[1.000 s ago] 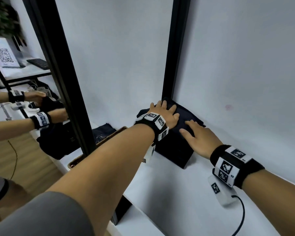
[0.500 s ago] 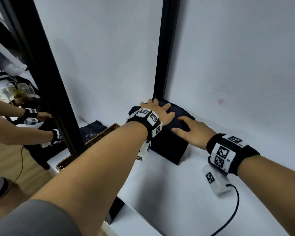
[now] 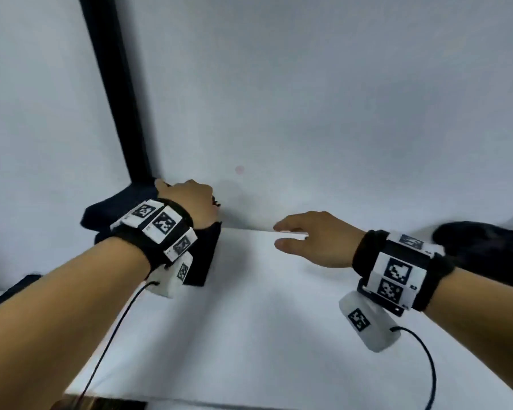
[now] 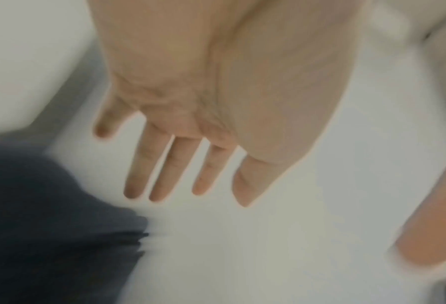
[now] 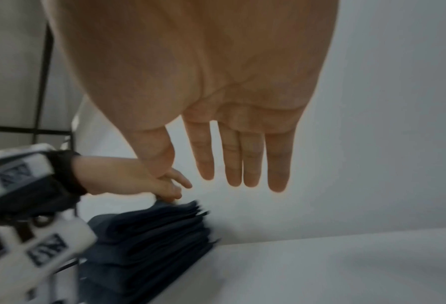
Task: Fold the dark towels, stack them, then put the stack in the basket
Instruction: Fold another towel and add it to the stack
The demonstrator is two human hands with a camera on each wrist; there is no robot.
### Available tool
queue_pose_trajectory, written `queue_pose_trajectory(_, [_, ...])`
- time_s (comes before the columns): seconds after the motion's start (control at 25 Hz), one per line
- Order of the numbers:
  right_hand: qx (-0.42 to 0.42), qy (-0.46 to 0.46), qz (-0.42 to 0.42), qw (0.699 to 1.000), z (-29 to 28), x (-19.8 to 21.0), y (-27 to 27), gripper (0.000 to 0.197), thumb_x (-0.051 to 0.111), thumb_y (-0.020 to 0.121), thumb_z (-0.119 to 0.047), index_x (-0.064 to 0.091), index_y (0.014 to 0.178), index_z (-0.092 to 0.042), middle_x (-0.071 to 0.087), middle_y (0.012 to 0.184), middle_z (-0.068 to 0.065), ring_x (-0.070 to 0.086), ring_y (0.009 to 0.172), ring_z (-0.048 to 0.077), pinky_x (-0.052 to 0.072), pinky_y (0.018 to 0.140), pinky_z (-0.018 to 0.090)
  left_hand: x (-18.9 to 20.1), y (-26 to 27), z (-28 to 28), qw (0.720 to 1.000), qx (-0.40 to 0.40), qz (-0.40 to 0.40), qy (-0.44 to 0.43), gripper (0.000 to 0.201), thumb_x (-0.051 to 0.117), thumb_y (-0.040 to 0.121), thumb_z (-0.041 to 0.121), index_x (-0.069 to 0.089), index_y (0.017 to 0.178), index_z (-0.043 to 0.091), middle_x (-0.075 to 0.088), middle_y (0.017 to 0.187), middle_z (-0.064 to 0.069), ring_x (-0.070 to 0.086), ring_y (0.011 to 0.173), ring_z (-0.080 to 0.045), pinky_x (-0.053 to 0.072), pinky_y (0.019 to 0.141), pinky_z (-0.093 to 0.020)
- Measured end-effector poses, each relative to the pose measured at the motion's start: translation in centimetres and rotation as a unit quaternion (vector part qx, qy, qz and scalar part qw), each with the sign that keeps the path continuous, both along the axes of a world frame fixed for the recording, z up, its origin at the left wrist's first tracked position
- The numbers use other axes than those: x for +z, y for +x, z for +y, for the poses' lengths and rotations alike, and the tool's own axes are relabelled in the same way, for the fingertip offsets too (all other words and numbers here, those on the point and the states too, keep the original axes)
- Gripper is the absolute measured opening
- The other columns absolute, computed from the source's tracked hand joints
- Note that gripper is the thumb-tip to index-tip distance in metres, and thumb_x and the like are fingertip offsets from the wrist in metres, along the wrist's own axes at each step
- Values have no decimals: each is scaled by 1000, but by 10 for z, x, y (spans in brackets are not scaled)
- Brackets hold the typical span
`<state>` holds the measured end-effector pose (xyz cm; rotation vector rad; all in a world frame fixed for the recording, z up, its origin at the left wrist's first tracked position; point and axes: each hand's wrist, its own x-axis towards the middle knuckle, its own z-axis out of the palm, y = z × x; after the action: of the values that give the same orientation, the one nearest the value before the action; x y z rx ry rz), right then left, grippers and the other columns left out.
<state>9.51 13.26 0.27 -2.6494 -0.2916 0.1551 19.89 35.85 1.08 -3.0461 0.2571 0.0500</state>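
1. A black post [image 3: 117,93] rises at the far left, meeting the white worktop [image 3: 249,321] where the worktop joins the white wall [image 3: 308,84].
2. The stack of folded dark towels [image 3: 203,261] sits at the foot of that post, against the wall – its layered edges show in the right wrist view [image 5: 149,242].
3. The left hand [image 3: 190,199] is at the top of the stack; the right wrist view shows its fingers [image 5: 172,185] at the stack's upper edge, but whether they touch or pinch the cloth I cannot tell. In its own blurred wrist view the fingers [image 4: 164,170] are straight and slightly spread.
4. The right hand [image 3: 311,238] hangs over bare worktop, apart from the stack, fingers [image 5: 242,160] straight and holding nothing.
5. Another dark cloth [image 3: 480,250] – unfolded, crumpled – lies at the far right, beyond the right wrist.
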Motion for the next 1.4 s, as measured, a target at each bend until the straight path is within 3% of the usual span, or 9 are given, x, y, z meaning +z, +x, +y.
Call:
queue_pose_trajectory(0.12, [-123,-5,-15,992,-81,-3,-56,33,62,87,-49,64,115,-33,63,119,-13,57,112,3,45,98,24,22,-48,-95,969,-200,44,-139,45,46,91,51,49,133,33,57,125,2,54,115,-22,44,100,-39])
queue_pose_trajectory(0.28, [-241,-56,-12,969,-170,-9,-120,26,68,85,-42,67,107,-27,67,102,-11,63,99,6,48,91,23,12,-93,-205,925,-343,23,-160,40,48,92,49,51,129,35,59,119,7,56,110,-19,43,89,-31])
queue_pose_trajectory(0.4, [-314,-80,7,946,-237,-14,-162,24,68,86,-38,67,105,-24,66,99,-9,63,97,11,50,90,27,-16,-107,-271,910,-380,68,-148,36,49,91,47,55,123,32,59,120,4,56,110,-20,44,88,-33])
queue_pose_trajectory(0.64, [-404,-53,-15,913,-335,-40,-200,24,69,87,-31,68,106,-17,66,99,-4,62,94,15,43,80,20,-56,-120,-380,905,-379,86,-174,22,51,90,33,60,96,15,63,102,-3,61,93,-27,52,78,-35])
queue_pose_trajectory(0.72, [-425,-27,-44,904,-356,-50,-192,25,67,88,-28,67,109,-16,65,107,1,61,99,19,48,85,26,-67,-124,-411,903,-377,85,-187,23,51,91,31,59,105,15,60,108,-4,59,101,-26,51,83,-37])
queue_pose_trajectory(0.88, [-412,-35,-37,910,-381,-65,-159,31,62,87,-40,62,112,-22,64,108,0,63,98,22,53,88,37,-81,-134,-458,901,-395,20,-178,28,50,93,31,58,116,18,57,114,-2,53,107,-25,45,91,-40])
queue_pose_trajectory(1.08, [-352,-26,-72,933,-401,-60,-140,11,53,87,-29,63,88,-25,64,79,-5,62,76,21,55,73,38,-75,-134,-502,859,-459,-29,-226,39,55,89,29,52,128,26,56,128,4,48,114,-22,41,96,-44])
queue_pose_trajectory(1.2, [-319,66,-141,935,-412,-40,-138,9,52,90,-21,59,86,-18,59,71,-6,58,73,19,44,68,28,-56,-130,-517,834,-488,-33,-255,20,54,90,29,63,108,27,67,100,5,58,96,-20,46,88,-42])
queue_pose_trajectory(1.4, [-249,81,-237,936,-433,29,-128,8,55,93,-32,59,90,-26,62,77,-8,58,73,8,40,60,19,33,-124,-503,778,-417,37,-468,16,52,95,17,65,85,14,67,77,1,62,75,-14,50,78,-33])
